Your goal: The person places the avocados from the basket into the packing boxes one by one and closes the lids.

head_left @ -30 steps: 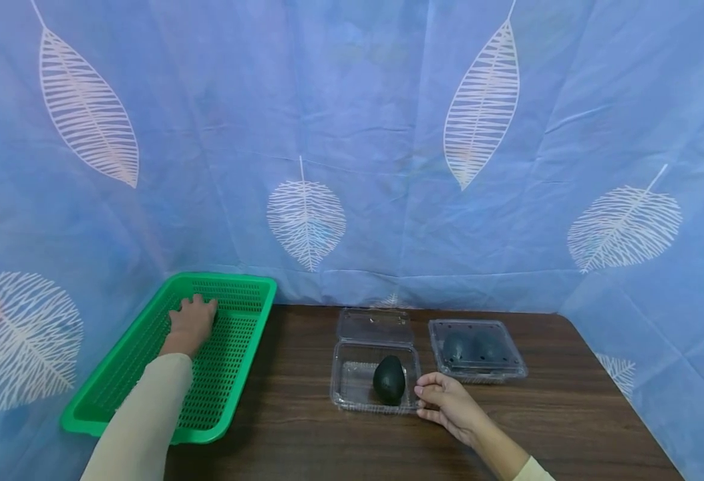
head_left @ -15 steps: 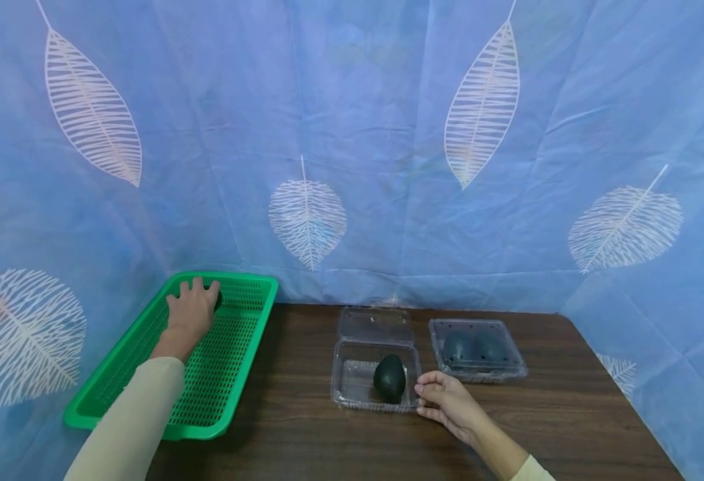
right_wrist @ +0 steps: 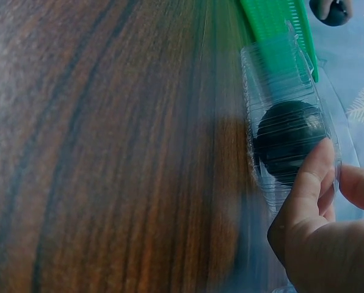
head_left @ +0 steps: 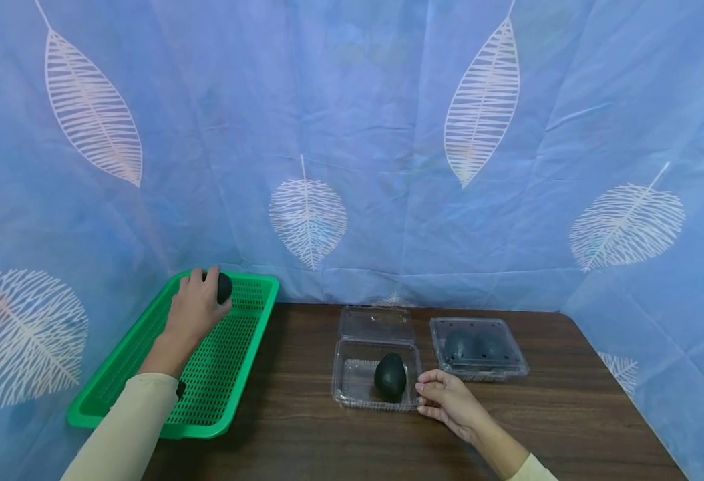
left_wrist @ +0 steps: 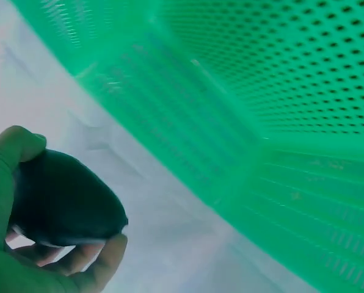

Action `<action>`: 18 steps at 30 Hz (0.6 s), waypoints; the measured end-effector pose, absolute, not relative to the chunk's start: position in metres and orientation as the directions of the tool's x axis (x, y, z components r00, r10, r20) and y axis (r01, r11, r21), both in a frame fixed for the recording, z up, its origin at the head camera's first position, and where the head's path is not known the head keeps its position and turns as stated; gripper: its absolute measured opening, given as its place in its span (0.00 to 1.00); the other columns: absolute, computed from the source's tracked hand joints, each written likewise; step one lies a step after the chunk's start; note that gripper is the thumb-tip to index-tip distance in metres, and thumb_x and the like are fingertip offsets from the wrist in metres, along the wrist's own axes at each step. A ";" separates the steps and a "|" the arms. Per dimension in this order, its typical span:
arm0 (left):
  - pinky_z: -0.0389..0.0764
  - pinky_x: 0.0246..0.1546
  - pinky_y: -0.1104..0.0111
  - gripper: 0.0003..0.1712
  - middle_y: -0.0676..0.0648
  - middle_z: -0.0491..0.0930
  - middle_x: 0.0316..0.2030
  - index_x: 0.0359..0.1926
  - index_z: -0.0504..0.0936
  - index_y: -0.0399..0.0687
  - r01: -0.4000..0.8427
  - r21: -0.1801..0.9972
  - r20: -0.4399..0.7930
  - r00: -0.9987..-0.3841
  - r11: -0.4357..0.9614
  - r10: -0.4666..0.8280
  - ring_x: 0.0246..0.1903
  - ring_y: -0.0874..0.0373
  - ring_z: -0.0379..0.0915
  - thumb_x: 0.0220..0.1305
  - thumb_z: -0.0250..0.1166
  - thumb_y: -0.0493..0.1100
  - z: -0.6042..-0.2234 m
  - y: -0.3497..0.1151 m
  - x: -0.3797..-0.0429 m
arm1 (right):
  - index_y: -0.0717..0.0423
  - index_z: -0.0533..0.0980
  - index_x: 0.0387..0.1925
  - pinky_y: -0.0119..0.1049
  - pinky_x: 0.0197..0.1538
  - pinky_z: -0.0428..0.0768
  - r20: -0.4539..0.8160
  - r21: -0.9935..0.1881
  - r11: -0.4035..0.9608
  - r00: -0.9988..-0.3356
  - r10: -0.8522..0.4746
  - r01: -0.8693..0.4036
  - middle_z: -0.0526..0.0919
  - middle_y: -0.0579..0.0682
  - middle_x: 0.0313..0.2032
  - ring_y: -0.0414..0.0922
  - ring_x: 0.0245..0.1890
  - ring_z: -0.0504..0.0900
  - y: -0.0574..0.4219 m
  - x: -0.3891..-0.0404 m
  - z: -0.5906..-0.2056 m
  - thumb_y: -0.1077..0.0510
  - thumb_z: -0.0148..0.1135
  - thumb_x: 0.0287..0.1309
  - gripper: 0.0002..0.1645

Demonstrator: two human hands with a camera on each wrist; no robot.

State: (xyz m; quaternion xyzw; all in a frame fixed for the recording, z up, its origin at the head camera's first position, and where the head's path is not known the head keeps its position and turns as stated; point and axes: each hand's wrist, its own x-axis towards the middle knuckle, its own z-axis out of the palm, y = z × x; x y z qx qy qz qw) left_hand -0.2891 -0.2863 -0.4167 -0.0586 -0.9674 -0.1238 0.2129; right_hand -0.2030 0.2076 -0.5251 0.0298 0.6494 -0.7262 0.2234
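My left hand (head_left: 191, 310) grips a dark avocado (head_left: 224, 288) over the far end of the green basket (head_left: 260, 334). In the left wrist view, thumb and fingers curl round this avocado (left_wrist: 66, 198), beside the basket's rim. My right hand (head_left: 451, 404) pinches the right side wall of a clear plastic clamshell box (head_left: 355, 384), whose lid lies folded back. One avocado (head_left: 391, 378) stands in the right half of that box. The right wrist view shows the thumb and fingers (right_wrist: 313, 177) on either side of the thin wall.
A closed clear clamshell box (head_left: 487, 371) with two dark avocados (head_left: 459, 345) inside sits at the right, behind my right hand. All of it rests on a dark brown wooden table (head_left: 304, 427). A blue leaf-patterned cloth (head_left: 376, 220) hangs behind and at both sides.
My left hand has risen from inside the basket with an avocado, which now shows beside its fingers. The right hand keeps its hold on the box.
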 end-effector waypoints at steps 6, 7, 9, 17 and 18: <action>0.79 0.48 0.33 0.44 0.22 0.70 0.60 0.72 0.65 0.30 0.189 0.281 0.420 -0.906 0.941 0.056 0.56 0.24 0.71 0.64 0.73 0.47 -0.397 -0.270 -0.281 | 0.69 0.63 0.58 0.34 0.45 0.85 -0.332 -0.931 -0.051 -0.898 -0.289 0.361 0.75 0.48 0.39 0.41 0.38 0.78 0.208 -0.204 -0.523 0.59 0.61 0.73 0.23; 0.80 0.48 0.34 0.44 0.22 0.70 0.60 0.72 0.64 0.31 0.192 0.288 0.415 -0.908 0.938 0.058 0.56 0.25 0.71 0.65 0.73 0.48 -0.395 -0.268 -0.280 | 0.69 0.63 0.57 0.34 0.44 0.85 -0.330 -0.932 -0.052 -0.898 -0.291 0.359 0.75 0.47 0.39 0.40 0.38 0.78 0.209 -0.204 -0.523 0.59 0.61 0.73 0.23; 0.81 0.48 0.35 0.44 0.23 0.71 0.59 0.71 0.64 0.31 0.207 0.292 0.414 -0.908 0.934 0.071 0.55 0.25 0.73 0.65 0.73 0.50 -0.390 -0.263 -0.277 | 0.68 0.63 0.57 0.33 0.44 0.85 -0.327 -0.932 -0.054 -0.897 -0.297 0.358 0.75 0.47 0.39 0.40 0.38 0.78 0.209 -0.204 -0.522 0.60 0.60 0.73 0.22; 0.84 0.43 0.39 0.46 0.24 0.72 0.61 0.71 0.65 0.32 0.256 0.340 0.375 -0.919 0.905 0.120 0.52 0.27 0.78 0.66 0.71 0.56 -0.379 -0.239 -0.268 | 0.69 0.63 0.58 0.34 0.45 0.85 -0.335 -0.931 -0.048 -0.897 -0.290 0.363 0.74 0.48 0.40 0.41 0.39 0.77 0.208 -0.204 -0.523 0.59 0.61 0.73 0.23; 0.84 0.43 0.40 0.45 0.24 0.73 0.61 0.71 0.65 0.31 0.266 0.339 0.370 -0.920 0.902 0.131 0.52 0.28 0.78 0.66 0.71 0.57 -0.378 -0.236 -0.267 | 0.69 0.63 0.58 0.34 0.45 0.85 -0.337 -0.930 -0.046 -0.897 -0.287 0.365 0.74 0.48 0.40 0.41 0.39 0.77 0.207 -0.203 -0.524 0.59 0.61 0.73 0.24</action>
